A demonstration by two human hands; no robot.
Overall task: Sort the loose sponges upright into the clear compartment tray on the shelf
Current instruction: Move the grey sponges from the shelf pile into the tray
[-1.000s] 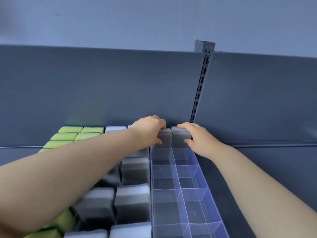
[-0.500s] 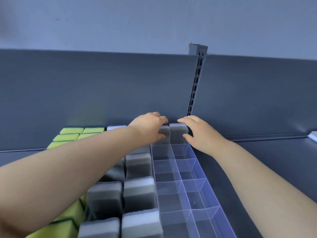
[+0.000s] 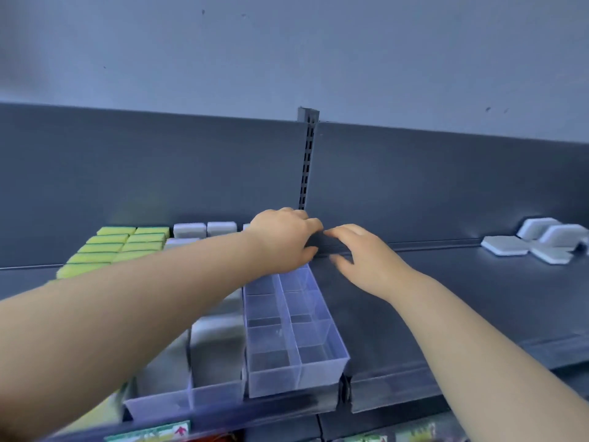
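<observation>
Both hands [image 3: 283, 240] [image 3: 366, 261] pinch dark grey sponges [image 3: 325, 245] at the clear tray's [image 3: 296, 379] far end.

The dark shelf [image 3: 446, 298] is loaded with a clear compartment tray [image 3: 314, 339] centrally, yellow-green sponges [image 3: 121, 247] far left, loose sponges [image 3: 535, 244] far right.

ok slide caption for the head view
Left hand and right hand reach to the far end of a clear plastic compartment tray.
</observation>
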